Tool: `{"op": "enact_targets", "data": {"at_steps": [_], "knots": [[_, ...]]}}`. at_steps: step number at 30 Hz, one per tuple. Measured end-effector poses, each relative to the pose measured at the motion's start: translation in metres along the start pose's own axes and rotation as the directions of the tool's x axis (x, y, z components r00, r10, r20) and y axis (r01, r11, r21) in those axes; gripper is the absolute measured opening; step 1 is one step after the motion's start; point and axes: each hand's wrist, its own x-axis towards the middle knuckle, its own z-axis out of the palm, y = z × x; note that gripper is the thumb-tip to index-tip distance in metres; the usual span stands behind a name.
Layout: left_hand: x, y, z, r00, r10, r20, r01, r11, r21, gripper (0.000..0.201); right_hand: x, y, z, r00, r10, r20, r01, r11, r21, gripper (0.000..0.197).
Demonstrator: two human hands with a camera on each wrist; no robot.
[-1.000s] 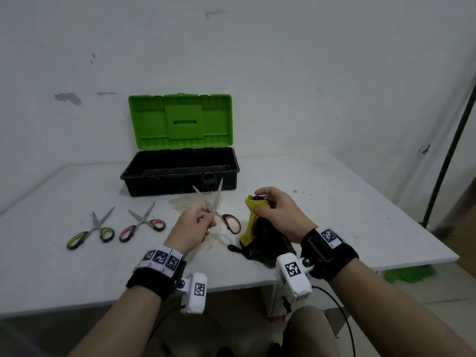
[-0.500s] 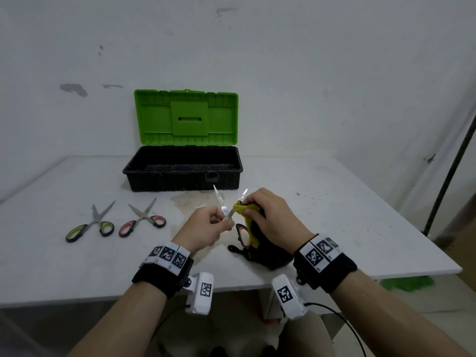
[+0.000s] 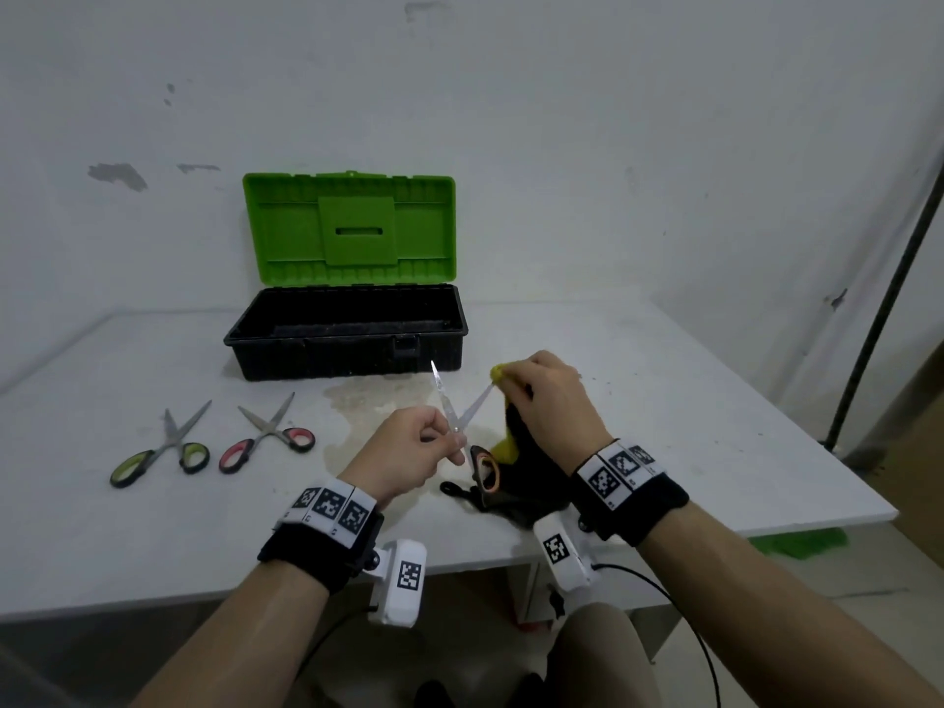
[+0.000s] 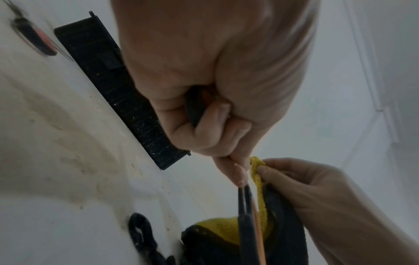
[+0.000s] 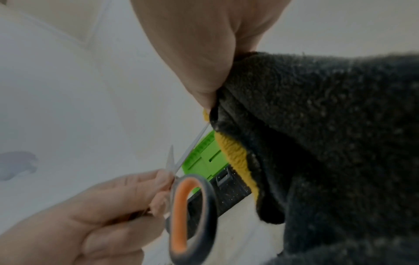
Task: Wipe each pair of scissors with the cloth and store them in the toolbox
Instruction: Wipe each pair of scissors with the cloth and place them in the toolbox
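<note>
White plaster walls, scuffed in places, stood behind a white bench (image 3: 664,401) that carried an open black plastic toolbox with a raised green lid (image 3: 347,339) toward the back. Nearer the person, the left hand (image 3: 403,457) pinched the orange-handled scissors (image 3: 462,426) by one blade just above the pivot, blades spread and pointing up and away toward the toolbox, handles hanging down. The right hand (image 3: 546,406) pinched the black-and-yellow cloth (image 3: 516,447) around the tip of the right-hand blade. That blade's long axis ran up and rightward, so a wipe probably had to follow it. The toolbox lay straight ahead, about equally near both hands. Two more pairs, green-handled scissors (image 3: 163,449) and red-handled scissors (image 3: 268,434), lay flat to the left, nearer the left hand. The wrapped blade tip was hidden by cloth and fingers.
</note>
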Motion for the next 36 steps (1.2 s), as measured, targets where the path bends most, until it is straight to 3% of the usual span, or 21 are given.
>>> {"op": "enact_targets", "data": {"at_steps": [3,7,9,12,15,19,21,23,26,28,32,34,36], "knots": [[0.002,0.002,0.000,1.000,-0.001,-0.019,0.001,1.000,0.003,0.018,-0.006,-0.007,-0.002,0.996,-0.086,-0.005,0.086,0.995,0.048,0.019],[0.002,0.006,0.003,0.998,0.069,-0.012,-0.067,0.990,0.120,0.019,-0.023,-0.020,0.014,0.954,-0.199,0.225,0.215,0.976,-0.046,0.018],[0.000,0.006,0.002,0.994,0.104,-0.010,-0.100,0.969,0.227,0.017,-0.017,-0.016,0.013,0.961,-0.150,0.233,0.178,0.979,-0.102,0.019],[-0.001,0.002,-0.002,0.993,0.119,-0.015,-0.109,0.952,0.287,0.018,-0.001,-0.008,0.003,0.989,0.004,0.150,0.016,0.991,-0.132,0.022],[-0.002,0.002,-0.004,0.999,0.052,-0.012,-0.050,0.987,0.153,0.018,-0.001,-0.010,-0.004,0.996,-0.064,0.066,0.066,0.997,-0.032,0.020],[-0.003,0.004,-0.005,0.996,-0.052,0.070,0.063,0.983,-0.170,0.014,-0.023,-0.023,0.000,0.931,-0.306,0.201,0.302,0.952,0.048,0.015],[-0.005,0.005,-0.006,0.991,-0.064,0.114,0.087,0.972,-0.219,0.013,-0.024,-0.018,0.002,0.936,-0.314,0.159,0.311,0.950,0.043,0.013],[-0.006,0.005,-0.006,0.990,-0.063,0.130,0.092,0.967,-0.239,0.014,-0.017,-0.008,0.000,0.973,-0.228,0.041,0.225,0.972,0.074,0.010],[-0.006,0.002,-0.006,0.991,-0.057,0.122,0.079,0.980,-0.185,0.016,-0.007,0.002,-0.008,0.995,-0.055,-0.078,0.062,0.994,0.095,0.012],[-0.005,0.002,-0.005,0.996,-0.048,0.079,0.058,0.989,-0.132,0.016,-0.007,0.000,-0.009,0.994,-0.051,-0.097,0.060,0.993,0.097,0.015],[-0.003,0.003,-0.001,0.999,0.031,0.031,-0.033,0.997,0.074,0.016,-0.021,-0.020,0.003,0.979,-0.161,0.124,0.157,0.987,0.044,0.019],[-0.002,0.003,0.002,0.995,0.085,0.042,-0.092,0.972,0.215,0.015,-0.024,-0.023,0.009,0.955,-0.158,0.250,0.173,0.984,-0.038,0.021],[-0.001,0.001,0.002,0.992,0.116,0.046,-0.124,0.943,0.310,0.014,-0.021,-0.020,0.009,0.953,-0.119,0.278,0.147,0.986,-0.081,0.024]]}}
